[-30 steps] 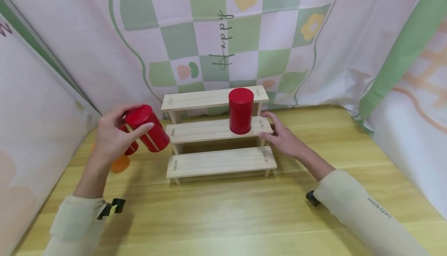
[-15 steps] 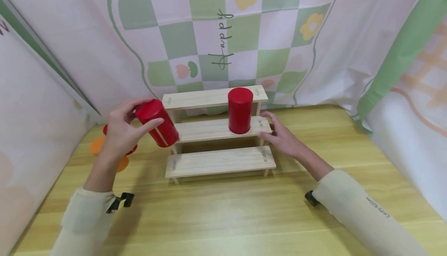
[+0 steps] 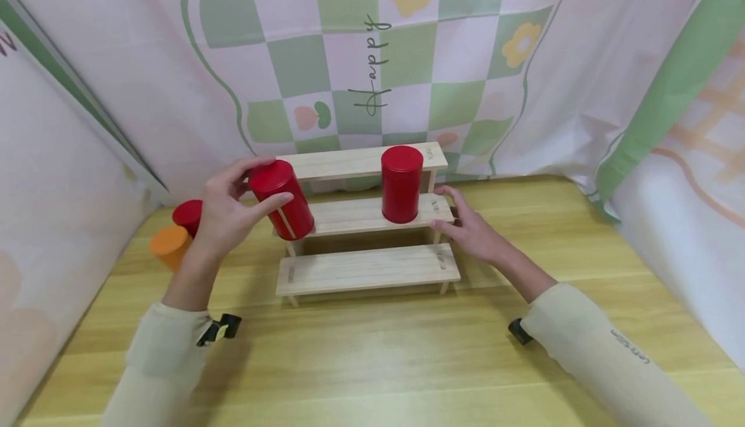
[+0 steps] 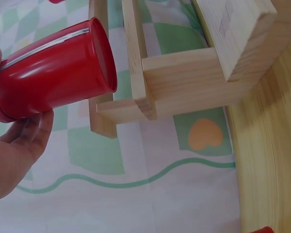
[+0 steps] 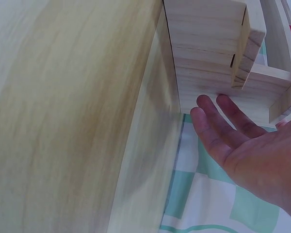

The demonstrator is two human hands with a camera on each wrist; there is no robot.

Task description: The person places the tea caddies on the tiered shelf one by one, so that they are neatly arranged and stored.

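In the head view, my left hand [image 3: 228,212] grips a red cylindrical tin [image 3: 286,202] near its lid, thumb on the near side. The tin tilts over the left end of the middle tier of a three-step wooden shelf [image 3: 367,272]. In the left wrist view, a small gap shows between the tin's base [image 4: 105,56] and the tier. A second red tin [image 3: 401,184] stands upright toward the right of that tier. My right hand [image 3: 473,228] holds the tier's right end between thumb and index finger; its other fingers [image 5: 233,119] extend beside the shelf.
Behind my left wrist, a red cylinder [image 3: 187,215] and an orange cylinder [image 3: 170,246] stand on the wooden table [image 3: 372,356]. A patterned cloth [image 3: 349,65] hangs behind the shelf, with more cloth at both sides.
My left hand has carried the tin right, from beside the shelf to over the middle tier's left end, tilting it less. My right hand and the standing tin have stayed put.
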